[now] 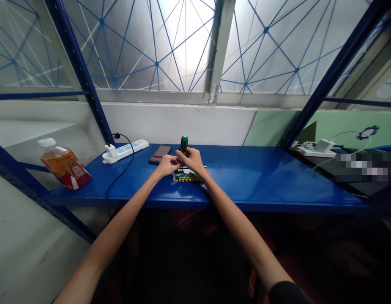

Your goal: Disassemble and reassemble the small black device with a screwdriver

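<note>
A screwdriver [184, 143] with a green and black handle stands nearly upright over a small green circuit board [189, 175], which has a yellow strip along its near edge. My right hand [193, 160] is closed around the lower part of the handle. Just to the left, my left hand [166, 166] is closed in a pinch by the board's left side, close to the screwdriver's shaft. What its fingertips grip is too small to make out. Both hands cover part of the board, and the screwdriver's tip is hidden.
A phone [160, 154] lies behind my left hand on the blue table [261, 181]. Further left are a white power strip [128, 150] with a black cable and a tilted drink bottle [66, 164]. Tiny dark bits lie right of my hands. A white charger [324, 146] sits far right.
</note>
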A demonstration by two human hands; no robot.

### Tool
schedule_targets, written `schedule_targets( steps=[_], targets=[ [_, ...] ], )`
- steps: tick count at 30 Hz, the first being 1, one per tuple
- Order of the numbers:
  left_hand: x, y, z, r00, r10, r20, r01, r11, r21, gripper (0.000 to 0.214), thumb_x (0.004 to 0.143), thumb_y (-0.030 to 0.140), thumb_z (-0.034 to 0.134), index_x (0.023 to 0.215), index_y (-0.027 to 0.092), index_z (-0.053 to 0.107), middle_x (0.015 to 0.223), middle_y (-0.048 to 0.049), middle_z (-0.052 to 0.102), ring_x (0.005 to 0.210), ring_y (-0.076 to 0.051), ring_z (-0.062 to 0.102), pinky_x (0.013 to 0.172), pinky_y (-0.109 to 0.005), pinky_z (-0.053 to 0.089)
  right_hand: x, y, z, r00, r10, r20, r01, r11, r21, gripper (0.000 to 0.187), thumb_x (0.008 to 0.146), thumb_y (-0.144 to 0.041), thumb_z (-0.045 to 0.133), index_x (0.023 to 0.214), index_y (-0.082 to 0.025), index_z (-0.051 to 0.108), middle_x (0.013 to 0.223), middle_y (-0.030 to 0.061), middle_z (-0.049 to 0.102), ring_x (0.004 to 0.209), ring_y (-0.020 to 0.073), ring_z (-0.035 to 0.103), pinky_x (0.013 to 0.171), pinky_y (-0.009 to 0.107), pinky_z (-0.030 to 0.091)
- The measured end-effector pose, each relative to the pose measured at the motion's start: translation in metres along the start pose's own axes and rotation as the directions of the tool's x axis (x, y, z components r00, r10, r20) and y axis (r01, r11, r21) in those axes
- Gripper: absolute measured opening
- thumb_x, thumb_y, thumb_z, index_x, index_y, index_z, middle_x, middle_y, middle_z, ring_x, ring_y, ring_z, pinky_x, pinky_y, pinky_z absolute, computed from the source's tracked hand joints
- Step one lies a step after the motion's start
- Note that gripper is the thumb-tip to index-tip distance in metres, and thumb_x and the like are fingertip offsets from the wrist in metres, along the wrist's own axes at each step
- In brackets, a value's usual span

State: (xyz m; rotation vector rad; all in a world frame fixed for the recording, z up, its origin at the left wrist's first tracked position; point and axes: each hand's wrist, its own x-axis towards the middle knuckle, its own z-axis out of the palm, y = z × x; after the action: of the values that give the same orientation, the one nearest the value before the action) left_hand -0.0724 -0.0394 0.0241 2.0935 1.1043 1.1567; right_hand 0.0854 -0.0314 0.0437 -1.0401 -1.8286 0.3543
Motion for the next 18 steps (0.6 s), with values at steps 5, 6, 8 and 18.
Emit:
schedule_targets(
  steps=[5,6,8,18],
  targets=[
    [0.0003,-0.0033,-0.0009,0.999,-0.048,0.003,0.048,0.999,-0.006,0.036,0.071,0.045,0.074,0.08,0.01,0.077,0.049,-0.0023,0.062,0.047,-0.015,0.056,0.05,-0.024,0.043,0.0001,0.0007,0.0012,1.0,-0.004,-0.006,0.004,1.0,-0.007,0.045,0.084,-0.057,0.054,0.06,-0.019,0.053,0.054,-0.0026,0.045,0.053,0.0105,0.038,0.054,0.025,0.026],
    [0.0003,-0.0037,-0.0008,0.998,-0.058,-0.007,0.058,0.998,-0.005,0.036,0.071,0.045,0.074,0.079,0.01,0.077,0.048,-0.0026,0.062,0.046,-0.015,0.056,0.05,-0.024,0.043,0.0,0.0007,0.0013,1.0,-0.004,-0.005,0.004,1.0,-0.008,0.046,0.084,-0.057,0.054,0.06,-0.019,0.054,0.054,-0.0026,0.045,0.053,0.0105,0.038,0.054,0.025,0.026],
    [0.0002,-0.0035,-0.0004,0.997,-0.072,-0.016,0.072,0.997,-0.005,0.036,0.07,0.044,0.075,0.078,0.009,0.077,0.049,-0.0036,0.063,0.046,-0.016,0.058,0.05,-0.025,0.044,-0.0002,0.0004,0.0013,1.0,0.001,-0.002,-0.001,1.0,-0.007,0.046,0.085,-0.058,0.053,0.061,-0.018,0.055,0.054,-0.0021,0.047,0.053,0.0106,0.039,0.054,0.025,0.026],
    [-0.0006,-0.0027,0.0002,0.998,-0.045,0.046,0.048,0.997,-0.055,0.027,0.074,0.033,0.069,0.083,0.009,0.077,0.052,-0.0046,0.066,0.049,-0.018,0.062,0.053,-0.025,0.048,-0.0026,-0.0036,0.0003,1.0,0.013,-0.003,-0.013,1.0,0.002,0.045,0.084,-0.056,0.054,0.06,-0.019,0.05,0.055,-0.0025,0.046,0.053,0.0103,0.039,0.054,0.024,0.027]
  ],
)
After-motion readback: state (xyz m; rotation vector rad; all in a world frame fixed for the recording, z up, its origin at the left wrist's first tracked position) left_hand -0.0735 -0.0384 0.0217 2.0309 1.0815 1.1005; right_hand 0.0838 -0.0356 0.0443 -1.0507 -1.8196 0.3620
